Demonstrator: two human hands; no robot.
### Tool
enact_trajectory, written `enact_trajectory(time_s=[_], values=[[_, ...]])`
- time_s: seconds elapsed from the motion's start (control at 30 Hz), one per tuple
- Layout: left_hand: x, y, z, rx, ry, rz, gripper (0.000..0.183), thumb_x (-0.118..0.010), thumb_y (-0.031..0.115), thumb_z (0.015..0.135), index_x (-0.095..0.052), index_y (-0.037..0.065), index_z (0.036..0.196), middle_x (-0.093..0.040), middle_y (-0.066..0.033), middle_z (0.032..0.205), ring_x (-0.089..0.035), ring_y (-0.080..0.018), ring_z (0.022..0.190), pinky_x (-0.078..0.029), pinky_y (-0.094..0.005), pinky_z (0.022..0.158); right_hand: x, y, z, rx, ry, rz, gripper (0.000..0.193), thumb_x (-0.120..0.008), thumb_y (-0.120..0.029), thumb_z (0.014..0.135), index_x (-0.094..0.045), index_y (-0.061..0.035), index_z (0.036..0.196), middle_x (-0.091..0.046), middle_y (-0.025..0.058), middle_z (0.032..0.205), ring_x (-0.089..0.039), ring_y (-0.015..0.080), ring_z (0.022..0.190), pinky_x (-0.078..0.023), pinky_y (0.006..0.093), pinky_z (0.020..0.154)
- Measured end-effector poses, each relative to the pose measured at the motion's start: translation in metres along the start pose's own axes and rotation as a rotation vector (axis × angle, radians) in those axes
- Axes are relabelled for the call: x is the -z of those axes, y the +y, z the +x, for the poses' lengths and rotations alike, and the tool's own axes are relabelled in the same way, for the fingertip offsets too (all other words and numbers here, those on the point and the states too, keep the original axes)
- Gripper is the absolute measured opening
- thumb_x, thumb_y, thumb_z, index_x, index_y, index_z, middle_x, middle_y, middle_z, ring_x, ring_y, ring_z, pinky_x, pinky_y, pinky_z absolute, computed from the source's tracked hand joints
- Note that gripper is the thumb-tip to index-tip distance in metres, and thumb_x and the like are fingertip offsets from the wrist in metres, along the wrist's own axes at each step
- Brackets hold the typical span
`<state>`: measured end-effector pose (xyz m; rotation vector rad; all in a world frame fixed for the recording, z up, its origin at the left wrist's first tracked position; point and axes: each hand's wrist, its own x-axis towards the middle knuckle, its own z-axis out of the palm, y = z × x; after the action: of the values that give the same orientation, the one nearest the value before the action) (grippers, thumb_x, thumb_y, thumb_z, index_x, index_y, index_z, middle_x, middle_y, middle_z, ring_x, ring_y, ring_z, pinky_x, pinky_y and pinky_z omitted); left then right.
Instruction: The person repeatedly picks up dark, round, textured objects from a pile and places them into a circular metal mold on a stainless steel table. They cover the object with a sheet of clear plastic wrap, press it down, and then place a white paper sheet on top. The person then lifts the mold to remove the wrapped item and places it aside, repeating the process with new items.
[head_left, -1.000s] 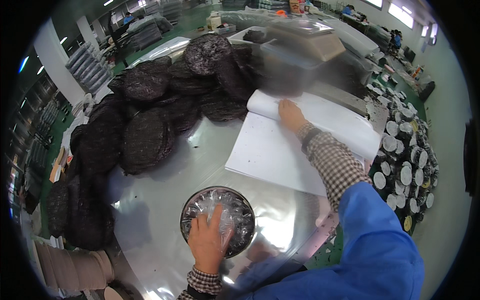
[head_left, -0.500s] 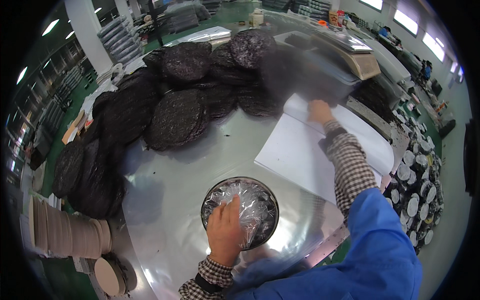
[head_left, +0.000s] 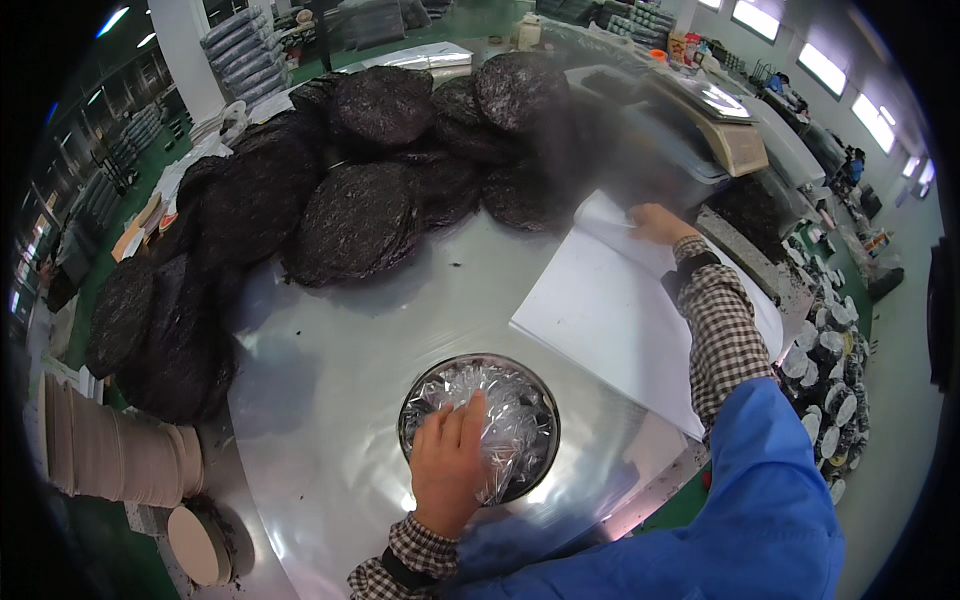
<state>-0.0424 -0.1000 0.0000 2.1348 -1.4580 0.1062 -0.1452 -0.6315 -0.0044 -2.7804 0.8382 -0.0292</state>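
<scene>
A round dark-rimmed pan stands on the shiny metal table near me, with crumpled clear plastic film inside it. My left hand rests on the film with its fingers stretched out, holding nothing. Farther off to the right lies a stack of large white sheets. My right hand is closed on the far edge of the top sheet, which bends up and away from those below. The fingertips there are partly hidden by the paper.
Stacked dark, rough round cakes line the far and left sides of the table. Beige discs stand at the lower left. A scale and a clear bin are at the back right. Several wrapped bundles lie beyond the right edge.
My right hand has moved a little to the right, and the top sheet's far edge is lifted and curled more. My left hand stays on the film. The view has shifted slightly.
</scene>
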Motion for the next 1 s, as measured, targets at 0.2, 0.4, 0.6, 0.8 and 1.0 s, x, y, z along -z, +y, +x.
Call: enact_trajectory(time_s=[0.2,0.4,0.6,0.8,1.0], values=[[-0.017,-0.009,-0.001,-0.081,0.16,0.047,0.069,-0.078,0.032,0.07,-0.056,0.002,0.127,-0.062,-0.0148,0.102,-0.058,-0.0323,0.096,-0.049,-0.0417,0.083,-0.059,0.001,-0.001,-0.072,0.281,-0.252,0.088,-0.08,-0.043,0.069,-0.044,0.0031,0.135,-0.06,0.0302,0.117,-0.057,0.0381,0.114,-0.044,0.0382,0.099],[-0.01,-0.011,0.001,-0.143,0.18,-0.018,0.07,-0.077,0.031,0.069,-0.054,0.002,0.129,-0.062,-0.0159,0.104,-0.058,-0.0325,0.098,-0.048,-0.0423,0.085,0.009,-0.011,0.024,-0.193,-0.01,-0.06,0.051,-0.085,-0.019,0.059,-0.069,0.0024,0.103,-0.067,0.0202,0.107,-0.066,0.0345,0.098,-0.051,0.039,0.088],[-0.003,-0.011,-0.004,-0.103,0.181,-0.081,0.071,-0.077,0.031,0.069,-0.054,0.003,0.13,-0.061,-0.0156,0.109,-0.056,-0.0325,0.102,-0.046,-0.0434,0.088,0.025,-0.017,0.013,-0.12,0.194,0.188,0.025,-0.081,-0.017,0.069,-0.072,0.0016,0.083,-0.069,0.0131,0.076,-0.065,0.0241,0.068,-0.051,0.0338,0.068],[-0.004,0.008,0.016,-0.064,0.185,-0.013,0.06,-0.077,0.04,0.07,-0.059,0.004,0.115,-0.059,-0.0111,0.106,-0.051,-0.0291,0.103,-0.036,-0.0449,0.092,0.197,0.113,-0.065,-0.229,1.206,0.46,0.025,-0.073,-0.024,0.08,-0.068,0.0004,0.074,-0.064,0.0028,0.067,-0.054,0.0134,0.06,-0.046,0.033,0.057],[0.007,-0.012,0.012,0.14,0.029,-0.107,0.048,-0.076,0.04,0.074,-0.06,0.006,0.105,-0.059,-0.0096,0.103,-0.051,-0.0301,0.097,-0.035,-0.0437,0.086,0.126,-0.159,-0.116,0.264,0.438,0.951,0.051,-0.052,-0.042,0.096,-0.049,0.0034,0.118,-0.055,0.0148,0.112,-0.052,0.0277,0.103,-0.039,0.0394,0.093]])
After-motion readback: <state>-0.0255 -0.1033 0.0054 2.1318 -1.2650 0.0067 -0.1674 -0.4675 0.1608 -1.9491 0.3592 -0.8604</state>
